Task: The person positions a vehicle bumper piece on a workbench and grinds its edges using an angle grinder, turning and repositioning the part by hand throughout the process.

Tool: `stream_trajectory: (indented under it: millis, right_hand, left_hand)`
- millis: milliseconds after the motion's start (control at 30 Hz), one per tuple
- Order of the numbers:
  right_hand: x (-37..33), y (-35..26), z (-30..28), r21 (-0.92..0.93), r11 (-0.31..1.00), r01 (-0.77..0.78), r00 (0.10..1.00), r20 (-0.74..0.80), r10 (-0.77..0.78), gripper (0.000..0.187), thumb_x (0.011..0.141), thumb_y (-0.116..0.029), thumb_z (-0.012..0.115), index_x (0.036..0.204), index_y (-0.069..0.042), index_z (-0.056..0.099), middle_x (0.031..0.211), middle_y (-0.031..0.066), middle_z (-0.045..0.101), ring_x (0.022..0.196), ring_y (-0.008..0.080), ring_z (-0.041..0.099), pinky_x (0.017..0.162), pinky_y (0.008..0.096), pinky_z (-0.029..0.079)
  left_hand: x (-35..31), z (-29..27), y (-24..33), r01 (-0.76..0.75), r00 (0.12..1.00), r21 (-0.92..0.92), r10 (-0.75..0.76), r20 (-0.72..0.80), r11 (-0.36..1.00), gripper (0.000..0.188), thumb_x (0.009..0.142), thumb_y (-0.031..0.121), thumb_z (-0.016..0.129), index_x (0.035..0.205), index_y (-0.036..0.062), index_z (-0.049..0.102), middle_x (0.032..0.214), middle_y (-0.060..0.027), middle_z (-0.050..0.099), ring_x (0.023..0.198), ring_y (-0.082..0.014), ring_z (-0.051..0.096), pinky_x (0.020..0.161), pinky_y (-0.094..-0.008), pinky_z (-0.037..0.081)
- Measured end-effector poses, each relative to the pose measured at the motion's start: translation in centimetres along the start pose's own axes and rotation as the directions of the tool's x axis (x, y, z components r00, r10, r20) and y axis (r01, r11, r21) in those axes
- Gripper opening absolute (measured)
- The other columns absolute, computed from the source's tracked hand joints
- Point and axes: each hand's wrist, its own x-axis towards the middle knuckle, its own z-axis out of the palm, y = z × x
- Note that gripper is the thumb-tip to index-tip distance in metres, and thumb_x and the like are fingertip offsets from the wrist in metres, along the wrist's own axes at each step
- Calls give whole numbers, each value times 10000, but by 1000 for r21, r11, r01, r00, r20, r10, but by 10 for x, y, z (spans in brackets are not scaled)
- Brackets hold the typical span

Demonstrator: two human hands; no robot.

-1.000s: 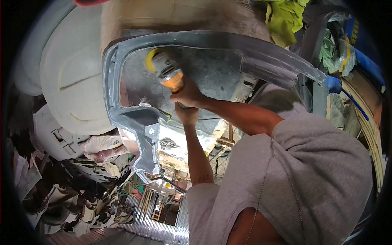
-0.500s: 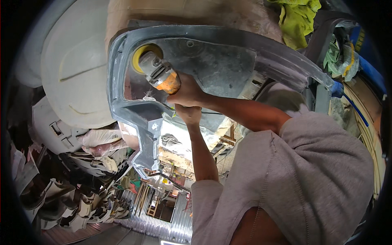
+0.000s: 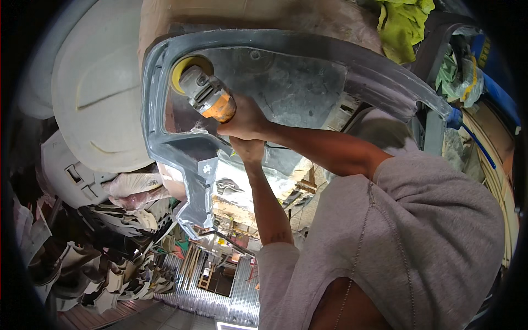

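Note:
An angle grinder [image 3: 204, 92] with an orange-and-silver body and a yellow round disc [image 3: 181, 70] is held in both my hands. My right hand [image 3: 245, 117] wraps round the body just behind the orange part. Lower down, my left hand [image 3: 248, 148] is closed round the rear end of the tool, mostly hidden by the right hand and wrist. The disc is at the inner upper-left corner of a large grey curved plastic panel [image 3: 154, 118], shaped like a car bumper; whether it touches the edge, I cannot tell. White scuffs and ragged shavings [image 3: 199, 130] show along the panel's rim.
Big pale rounded panels [image 3: 102, 82] stand at the left, above a pile of moulded parts [image 3: 104, 275]. A yellow-green cloth [image 3: 404, 27] hangs at the upper right, near plastic bags [image 3: 465, 80] and a blue air hose [image 3: 479, 146]. A corrugated metal sheet [image 3: 236, 300] shows below.
The grinder and both hands have shifted slightly left and up along the panel's inner corner. The grip on the tool is the same.

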Motion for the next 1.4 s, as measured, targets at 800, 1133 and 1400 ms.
stream_trajectory:
  millis: [800, 1133, 1400]
  right_hand:
    - [-3, 9, -11, -41, 997, -59, 995, -78, 56, 634, 585, -161, 823, 1164, -11, 611, 991, 181, 716, 931, 308, 713, 851, 376, 540]
    - [-4, 13, -26, 0, 995, -102, 992, -70, 102, 679, 617, -111, 820, 1230, 1, 549, 1080, 127, 677, 1009, 238, 666, 907, 362, 520]
    - [-5, 29, -24, -14, 999, -49, 995, -91, 48, 575, 621, -108, 808, 1149, -13, 603, 1026, 123, 700, 951, 231, 681, 881, 361, 527]
  left_hand:
    - [-1, 0, -16, 10, 992, 81, -20, 125, 997, 412, 824, 177, 734, 1139, -50, 597, 1020, -158, 677, 895, -227, 640, 796, -359, 501]
    - [0, 10, -14, 68, 986, 78, -79, 149, 995, 418, 748, 102, 786, 1090, -49, 600, 993, -121, 676, 889, -178, 624, 794, -329, 497]
    - [-1, 13, -23, 124, 983, 18, -125, 131, 992, 438, 637, 95, 786, 1011, -33, 598, 951, -99, 655, 849, -167, 624, 768, -311, 495]
